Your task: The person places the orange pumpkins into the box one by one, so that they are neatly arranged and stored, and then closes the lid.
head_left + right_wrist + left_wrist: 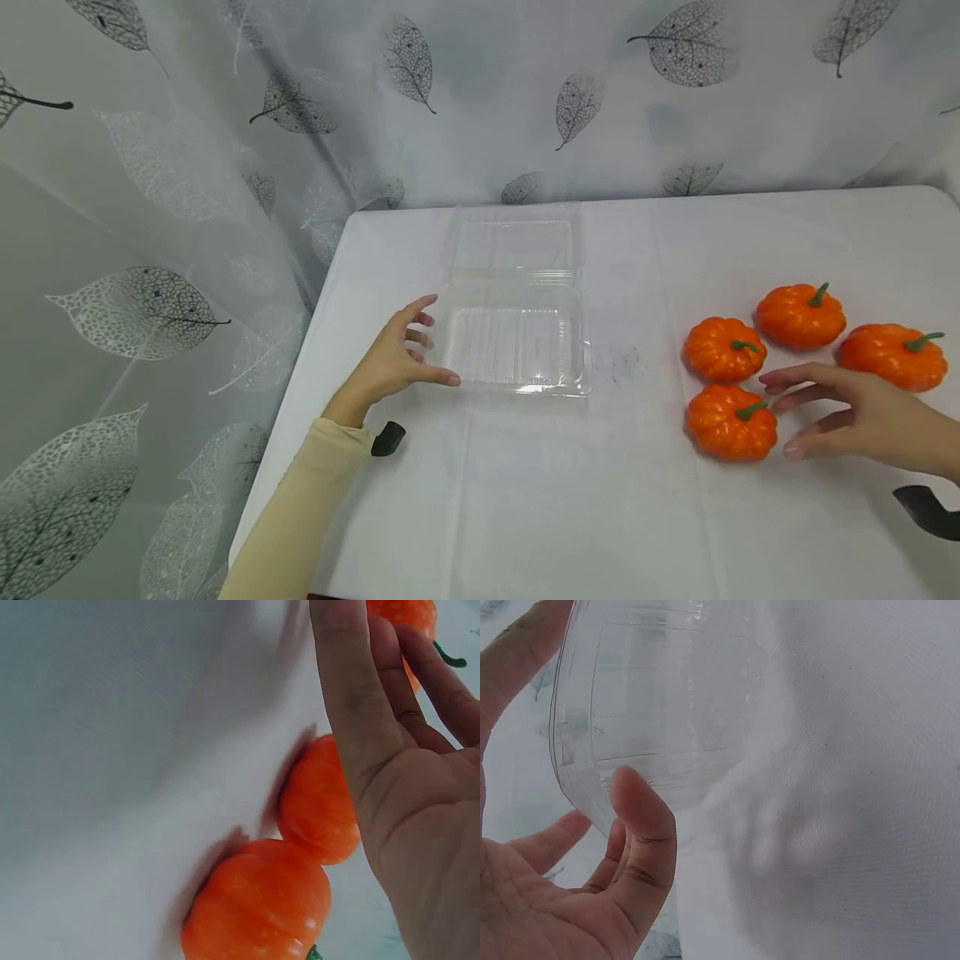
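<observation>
A clear plastic clamshell box [516,346] lies opened on the table, its lid [514,246] folded back toward the curtain. Beside its left edge is my left hand [390,354], thumb and fingers spread apart. In the left wrist view the box wall [630,682] rises close to those fingers. My right hand [870,412] hovers at the right, fingers loosely bent and holding nothing. Its fingertips are near the front orange pumpkin [731,422], which has a green stem. Another pumpkin [724,349] sits just behind that one.
Two more pumpkins stand farther right, one at the back [800,317] and one beyond the right hand [891,357]. A white cloth covers the table [585,517]. Behind it hangs a leaf-patterned curtain [480,108], which also runs down the left side.
</observation>
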`<state>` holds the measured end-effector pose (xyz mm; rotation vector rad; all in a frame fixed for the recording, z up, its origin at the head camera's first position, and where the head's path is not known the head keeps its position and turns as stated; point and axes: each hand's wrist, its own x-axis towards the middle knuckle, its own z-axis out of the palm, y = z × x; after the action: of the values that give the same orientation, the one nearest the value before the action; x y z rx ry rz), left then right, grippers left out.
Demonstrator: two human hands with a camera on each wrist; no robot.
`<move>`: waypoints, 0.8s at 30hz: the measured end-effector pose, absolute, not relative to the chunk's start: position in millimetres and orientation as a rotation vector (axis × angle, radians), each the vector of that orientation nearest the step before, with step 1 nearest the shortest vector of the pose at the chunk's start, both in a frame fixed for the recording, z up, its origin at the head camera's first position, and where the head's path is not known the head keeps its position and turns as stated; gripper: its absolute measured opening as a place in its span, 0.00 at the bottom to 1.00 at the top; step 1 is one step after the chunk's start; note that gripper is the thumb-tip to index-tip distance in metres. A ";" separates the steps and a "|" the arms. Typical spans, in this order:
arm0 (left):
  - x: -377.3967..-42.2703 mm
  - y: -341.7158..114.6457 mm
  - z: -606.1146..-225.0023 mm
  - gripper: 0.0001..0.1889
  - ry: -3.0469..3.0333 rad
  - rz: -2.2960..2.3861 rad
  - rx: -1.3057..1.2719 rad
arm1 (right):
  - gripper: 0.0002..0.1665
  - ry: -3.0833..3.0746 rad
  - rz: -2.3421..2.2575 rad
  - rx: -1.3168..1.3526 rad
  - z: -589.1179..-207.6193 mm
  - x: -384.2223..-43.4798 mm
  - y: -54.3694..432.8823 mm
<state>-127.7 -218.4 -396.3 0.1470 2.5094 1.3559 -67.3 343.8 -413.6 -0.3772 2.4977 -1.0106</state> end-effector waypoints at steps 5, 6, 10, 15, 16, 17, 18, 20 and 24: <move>-127.6 -218.6 -395.5 0.65 2.481 1.372 0.112 | 0.45 2.493 -0.981 -0.383 -418.8 -66.8 339.1; -127.5 -218.6 -395.3 0.65 2.475 1.375 0.105 | 0.46 2.496 -0.962 -0.379 -419.4 -66.7 337.6; -128.0 -219.2 -396.6 0.63 2.449 1.404 0.096 | 0.49 2.509 -0.935 -0.372 -419.5 -64.8 332.7; -128.7 -221.3 -398.7 0.62 2.433 1.431 0.099 | 0.51 2.548 -0.885 -0.369 -418.4 -62.4 327.5; -128.6 -221.8 -399.0 0.62 2.430 1.433 0.098 | 0.51 2.549 -0.875 -0.364 -418.4 -62.0 326.5; -128.6 -222.4 -399.4 0.62 2.427 1.437 0.096 | 0.52 2.544 -0.863 -0.366 -418.5 -61.7 325.7; -128.6 -222.8 -399.9 0.62 2.424 1.440 0.095 | 0.52 2.544 -0.860 -0.361 -418.7 -61.2 325.0; -128.5 -223.1 -400.3 0.62 2.415 1.452 0.095 | 0.53 2.539 -0.862 -0.367 -419.4 -60.6 324.1; -128.3 -223.4 -400.7 0.62 2.392 1.485 0.097 | 0.55 2.536 -0.860 -0.360 -421.8 -60.1 321.6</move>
<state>-128.3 -223.4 -400.7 0.0967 2.3918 1.4851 -60.1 321.6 -421.8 -0.3598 2.5355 -0.8595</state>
